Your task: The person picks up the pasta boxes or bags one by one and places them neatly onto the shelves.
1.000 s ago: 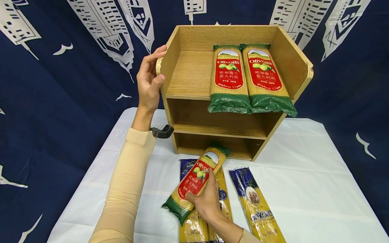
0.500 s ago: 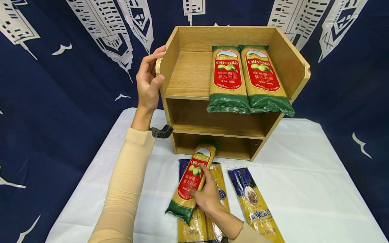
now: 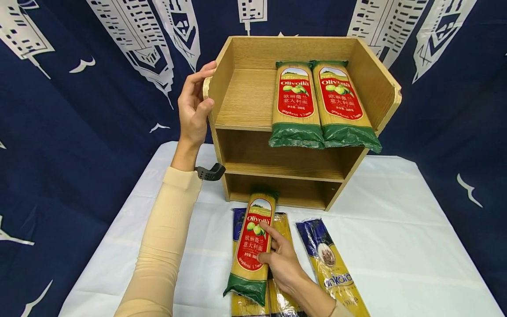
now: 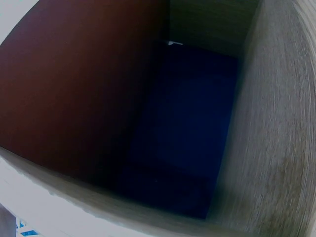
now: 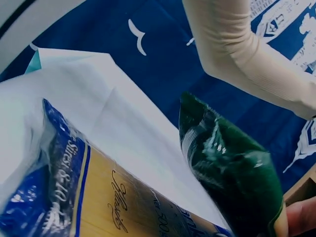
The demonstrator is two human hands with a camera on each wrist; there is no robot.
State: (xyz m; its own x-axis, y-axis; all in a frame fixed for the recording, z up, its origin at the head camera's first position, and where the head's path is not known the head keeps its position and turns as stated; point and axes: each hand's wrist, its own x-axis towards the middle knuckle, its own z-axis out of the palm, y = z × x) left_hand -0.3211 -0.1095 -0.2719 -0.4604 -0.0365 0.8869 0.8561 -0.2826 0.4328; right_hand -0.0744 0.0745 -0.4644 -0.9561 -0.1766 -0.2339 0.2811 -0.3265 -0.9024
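While the left hand grips the left wall of the wooden shelf, the right hand holds a red-labelled spaghetti pack between thumb and fingers, in front of the shelf and over two other pasta packs. Two matching packs already lie side by side on the shelf's top tier, so the work looks part done: the held pack and the Ankara pack, before the shelf's right side, remain off that tier.

The white cloth-covered surface carries a three-tier light-brown wooden shelf and three long yellow-and-blue plastic pasta packets before it.
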